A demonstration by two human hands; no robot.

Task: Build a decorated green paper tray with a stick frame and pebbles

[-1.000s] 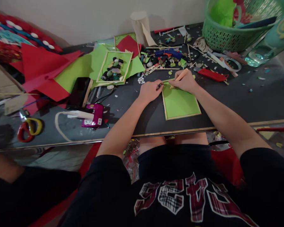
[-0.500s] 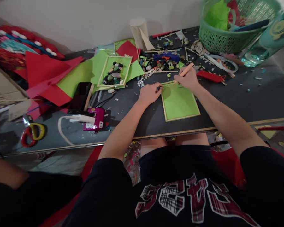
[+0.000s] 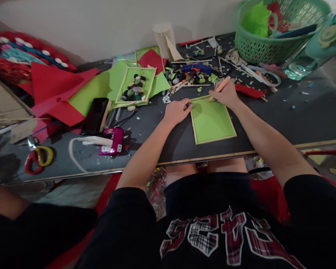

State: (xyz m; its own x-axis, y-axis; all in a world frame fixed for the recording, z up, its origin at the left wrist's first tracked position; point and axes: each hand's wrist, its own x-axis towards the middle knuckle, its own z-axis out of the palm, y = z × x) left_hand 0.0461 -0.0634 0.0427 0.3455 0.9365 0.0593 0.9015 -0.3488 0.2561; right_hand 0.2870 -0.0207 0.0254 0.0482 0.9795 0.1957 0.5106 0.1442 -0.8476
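Observation:
My right hand (image 3: 224, 93) grips a light orange pen (image 3: 223, 83), its tip down near the top edge of a green sheet (image 3: 213, 119) with a thin pale wooden-stick border. My left hand (image 3: 177, 111) rests at the upper left corner of that bordered sheet. Its fingers are curled together around something small and dark that I cannot make out. To the left lies a similar bordered sheet (image 3: 124, 83) with several smooth pebbles (image 3: 137, 89) on it. The sheet by my hands lies flat on the dark table (image 3: 148, 130).
Sticks, pebbles, paper scraps and a blue glue gun (image 3: 197, 68) lie behind my hands. A green basket (image 3: 257, 48) and a water bottle (image 3: 310, 56) stand at right. Scissors (image 3: 39, 158), a purple power block (image 3: 114, 141), a phone (image 3: 96, 114) and red paper (image 3: 56, 89) are left. Someone's arm (image 3: 5, 201) shows at lower left.
My right hand has shifted slightly to the right along the top edge of the green sheet with the pen. My left hand has stayed at the corner.

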